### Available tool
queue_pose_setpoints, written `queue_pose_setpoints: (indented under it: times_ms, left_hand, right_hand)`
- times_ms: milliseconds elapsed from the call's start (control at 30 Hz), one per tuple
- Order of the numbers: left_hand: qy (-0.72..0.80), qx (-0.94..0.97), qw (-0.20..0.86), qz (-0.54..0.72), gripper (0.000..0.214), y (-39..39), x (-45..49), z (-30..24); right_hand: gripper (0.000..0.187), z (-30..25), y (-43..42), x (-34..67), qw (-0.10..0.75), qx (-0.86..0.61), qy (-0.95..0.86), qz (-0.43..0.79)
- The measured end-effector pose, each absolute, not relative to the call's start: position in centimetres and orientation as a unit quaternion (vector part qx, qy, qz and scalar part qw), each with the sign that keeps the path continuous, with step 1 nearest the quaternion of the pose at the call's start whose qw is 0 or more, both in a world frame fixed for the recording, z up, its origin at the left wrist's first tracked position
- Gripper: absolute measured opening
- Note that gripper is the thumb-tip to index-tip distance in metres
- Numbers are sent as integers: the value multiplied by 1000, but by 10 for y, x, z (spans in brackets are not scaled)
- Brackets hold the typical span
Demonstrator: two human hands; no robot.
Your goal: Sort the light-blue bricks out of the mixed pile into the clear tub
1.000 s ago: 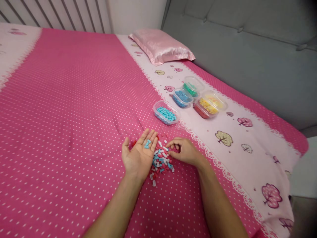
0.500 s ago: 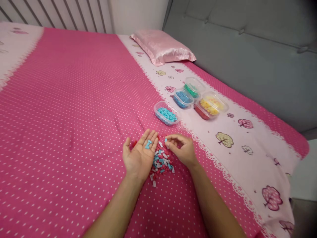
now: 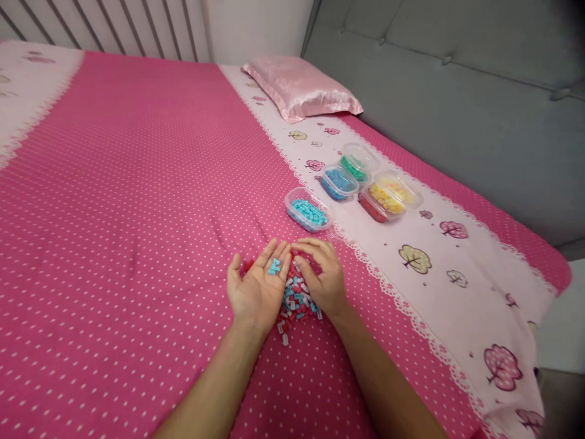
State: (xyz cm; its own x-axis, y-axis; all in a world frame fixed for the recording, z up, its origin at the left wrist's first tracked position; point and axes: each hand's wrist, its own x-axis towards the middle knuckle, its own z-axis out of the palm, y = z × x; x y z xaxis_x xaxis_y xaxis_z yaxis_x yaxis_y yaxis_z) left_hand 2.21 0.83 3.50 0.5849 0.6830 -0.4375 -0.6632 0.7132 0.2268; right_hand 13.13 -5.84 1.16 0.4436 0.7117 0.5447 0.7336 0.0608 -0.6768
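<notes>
My left hand (image 3: 258,289) is palm up with its fingers stretched out flat. A few small light-blue plastic building pieces (image 3: 274,266) lie in a little cluster on its fingers. Close to its fingertips on the right is my right hand (image 3: 322,277), thumb and index finger apart, with no piece visible between them. Below and between both hands spreads a pile of mixed red, white and light-blue pieces (image 3: 297,299), partly covered by the hands. Just beyond the hands stands a clear plastic tub (image 3: 289,210) of light-blue pieces.
Farther right are more clear tubs: one with blue pieces (image 3: 339,183), one with green pieces (image 3: 354,166), and others with yellow pieces (image 3: 386,198) and red pieces (image 3: 372,208). A pink pillow (image 3: 301,88) lies at the back, by the grey padded headboard (image 3: 439,103). Everything rests on a pink dotted bedsheet (image 3: 159,183).
My right hand has moved left to my left fingertips. The light-blue piece it pinched no longer shows there, and the cluster on my left hand looks fuller. My left hand stays put.
</notes>
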Motion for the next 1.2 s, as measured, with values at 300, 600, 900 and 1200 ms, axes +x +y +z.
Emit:
queue_pose_setpoints:
  times_ms: [300,600,900,1200]
  left_hand:
    - [251,17,889,384,72,8,23,35]
    - [246,10,890,384,71,8,22,34]
    - [251,-3,890,381,69,8,22,36]
    - [252,11,890,379,69,7,22,35]
  right_hand:
    - [25,1,-63,144,473,-706,-527,18]
    - [22,-6,-62,147,446,-706,-549,26]
    - [21,-10,-64,152,429,-734,-527,22]
    - [19,-10,-64,152,404,-741,-536,24]
